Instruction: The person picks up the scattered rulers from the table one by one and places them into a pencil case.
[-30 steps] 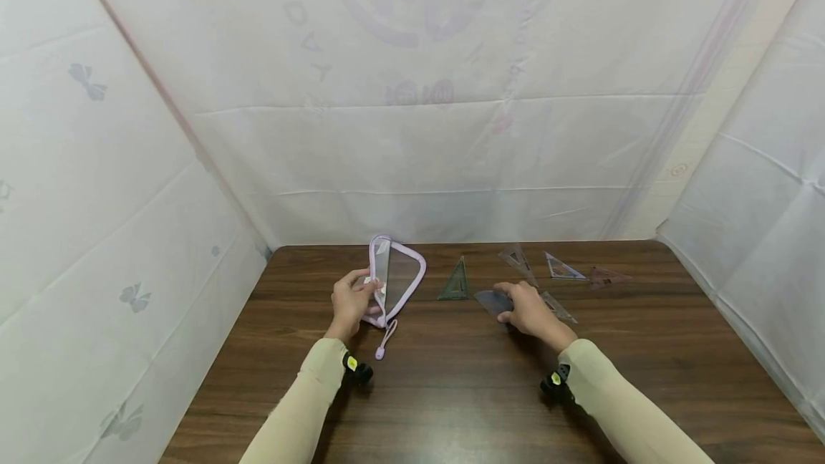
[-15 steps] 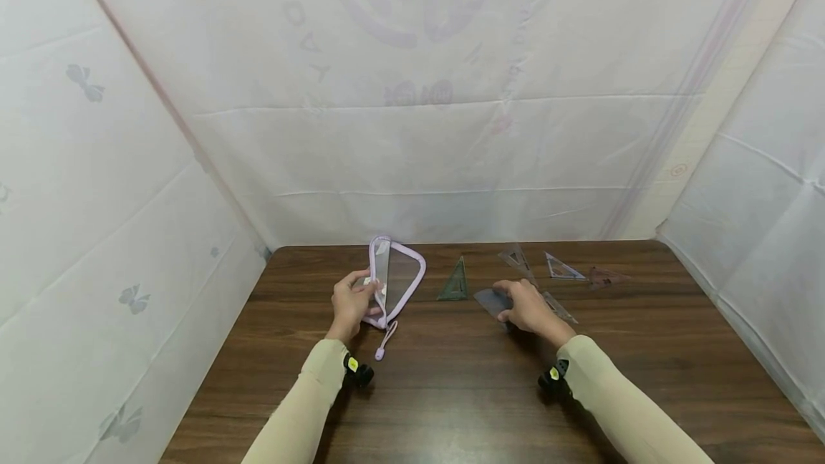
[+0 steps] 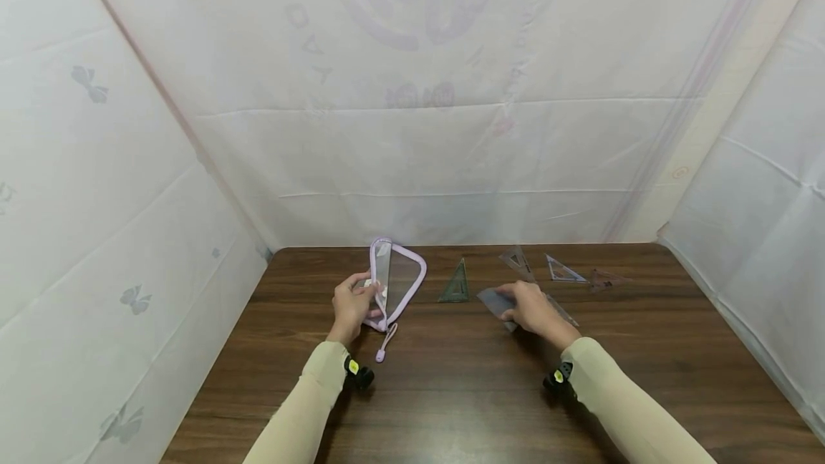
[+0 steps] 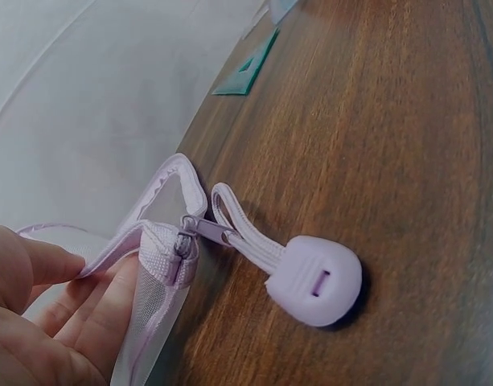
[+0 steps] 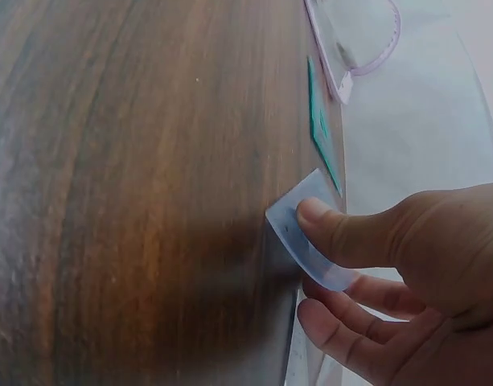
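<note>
On the left, my left hand (image 3: 352, 304) pinches the lilac edge of a see-through mesh zipper pouch (image 3: 407, 274), whose mouth gapes. The pouch's zipper pull (image 4: 314, 281), a lilac cord with a plastic end, lies on the wood. My right hand (image 3: 531, 306) holds a translucent blue plastic piece (image 5: 298, 233) between thumb and fingers, tilted above the table. One edge of it looks curved; the fingers cover part, so its exact kind is unclear. Between the hands lies a green set square (image 3: 455, 286). A clear drawing tool (image 3: 562, 310) lies partly hidden beside my right hand.
Behind and right of my right hand lie a clear set square (image 3: 518, 261), a blue-edged set square (image 3: 564, 271) and a reddish transparent triangle (image 3: 606, 279). The brown wooden table (image 3: 445, 392) meets white sheeting (image 3: 451, 213) at its back edge.
The blue plastic piece in my right hand has shifted slightly and tilted, looking paler than before. My left hand and the pouch stay in place.
</note>
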### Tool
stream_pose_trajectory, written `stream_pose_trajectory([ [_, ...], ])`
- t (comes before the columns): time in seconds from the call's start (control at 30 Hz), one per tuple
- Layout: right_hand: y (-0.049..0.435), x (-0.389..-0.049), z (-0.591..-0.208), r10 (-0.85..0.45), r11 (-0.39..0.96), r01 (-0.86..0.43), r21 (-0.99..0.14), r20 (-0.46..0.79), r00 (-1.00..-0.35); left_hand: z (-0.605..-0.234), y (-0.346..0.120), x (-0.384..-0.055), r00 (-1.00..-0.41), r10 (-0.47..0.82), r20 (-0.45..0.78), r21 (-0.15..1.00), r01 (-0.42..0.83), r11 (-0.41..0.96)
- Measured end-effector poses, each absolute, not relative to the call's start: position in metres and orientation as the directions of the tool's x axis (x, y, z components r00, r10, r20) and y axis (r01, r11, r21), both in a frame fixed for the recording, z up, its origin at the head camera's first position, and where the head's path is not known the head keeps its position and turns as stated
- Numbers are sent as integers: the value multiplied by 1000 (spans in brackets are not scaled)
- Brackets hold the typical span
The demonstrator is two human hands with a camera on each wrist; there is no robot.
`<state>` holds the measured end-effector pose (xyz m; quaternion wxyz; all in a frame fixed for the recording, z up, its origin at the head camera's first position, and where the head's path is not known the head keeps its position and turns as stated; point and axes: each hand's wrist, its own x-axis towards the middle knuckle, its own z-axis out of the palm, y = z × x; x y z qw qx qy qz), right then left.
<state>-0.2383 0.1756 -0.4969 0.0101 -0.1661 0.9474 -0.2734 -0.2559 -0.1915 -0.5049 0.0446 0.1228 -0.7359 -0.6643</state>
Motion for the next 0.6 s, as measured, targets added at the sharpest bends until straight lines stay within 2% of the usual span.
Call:
stream_pose_trajectory([
  [0.27,188,-240,-490,-347,759,-312,-572,50,-936,-504,-192,-256,-968,-232,-95,991,-114,73],
  [0.6,201,-243,-489,-319,688,-253,-680,30,-947,-506,-191,-255,-969,-223,-106,994,-111,8],
])
